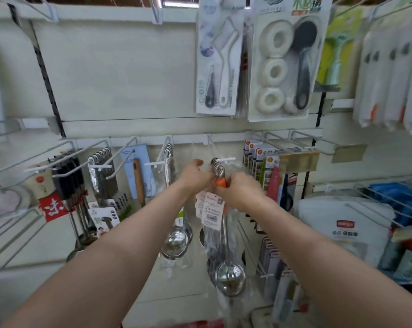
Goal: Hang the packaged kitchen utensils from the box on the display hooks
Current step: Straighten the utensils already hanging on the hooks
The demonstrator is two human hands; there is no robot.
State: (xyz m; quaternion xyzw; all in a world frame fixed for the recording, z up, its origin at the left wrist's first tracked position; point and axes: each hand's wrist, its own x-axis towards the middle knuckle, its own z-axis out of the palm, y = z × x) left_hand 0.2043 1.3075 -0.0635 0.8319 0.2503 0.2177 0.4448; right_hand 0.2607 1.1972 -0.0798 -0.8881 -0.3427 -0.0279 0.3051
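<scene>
two bare arms reach toward a shop display wall. the left hand (195, 177) and right hand (240, 189) meet, fingers curled and pinching the top of a packaged ladle (230, 278) in clear plastic. its orange handle end shows between the fingertips. just above the fingers, a white display hook (225, 159) carries metal handle loops. a paper tag (213, 210) hangs just below the fingers, and the steel bowl dangles well beneath.

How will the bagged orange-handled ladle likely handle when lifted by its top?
Probably rigid: the ladle has a steel shaft. Likely bottom-heavy and apt to swing, since its bowl hangs far below the handle. Its clear sleeve looks glossy, perhaps slippery.
</scene>
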